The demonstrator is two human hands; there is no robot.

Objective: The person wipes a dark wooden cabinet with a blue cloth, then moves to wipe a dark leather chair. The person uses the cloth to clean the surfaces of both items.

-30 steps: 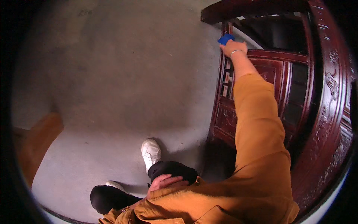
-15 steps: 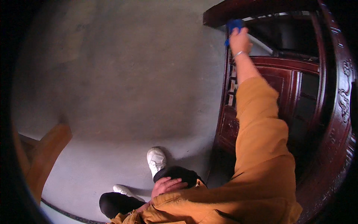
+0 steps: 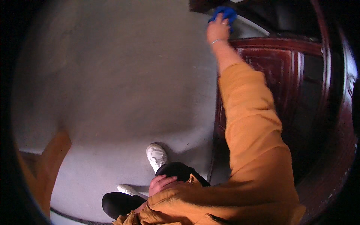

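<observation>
The right hand [image 3: 218, 30] reaches far up and out, its grip closed over a bunched blue cloth [image 3: 224, 14]; the cloth is pressed flat against the top rail of the dark red carved wooden furniture [image 3: 279, 71], so the arm is stretched long to get that high. The left hand [image 3: 162, 183] rests loose and empty on the bent knee, likely to steady the body; a white shoe [image 3: 156, 155] stands on the grey floor [image 3: 112, 82] below.

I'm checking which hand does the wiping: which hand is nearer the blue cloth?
Right. The right hand grips the blue cloth against the dark wooden furniture; the left hand rests on the knee, far below.
</observation>
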